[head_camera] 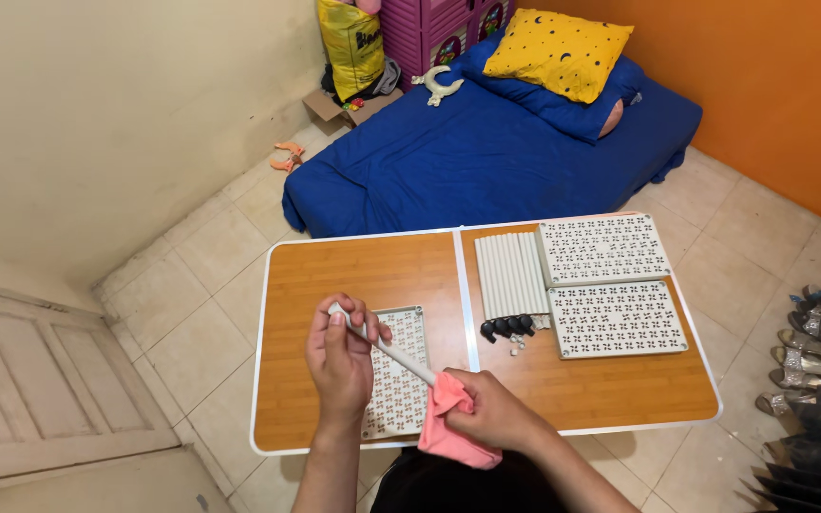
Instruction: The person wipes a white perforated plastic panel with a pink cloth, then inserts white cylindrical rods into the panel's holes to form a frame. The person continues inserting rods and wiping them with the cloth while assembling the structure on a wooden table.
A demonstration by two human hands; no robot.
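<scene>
Left hand (339, 361) closed around one end of a white tube (384, 347), held slanted at lower centre of frame above a perforated panel (399, 380); right hand (496, 410) clenched on a pink cloth (448, 429) wrapped round the other end, apparently for wiping. More tubes (512, 275), panels (603, 249) and black caps (507, 327) laid sorted right of centre on the folding table (372, 271), within reach.

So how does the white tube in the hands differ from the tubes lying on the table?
The held tube is alone, lifted above the table and slanted; the tube row lies flat, side by side. The left hand grips the held one while the right hand presses a pink cloth to it; the row is untouched. Both look like white tubes.
</scene>
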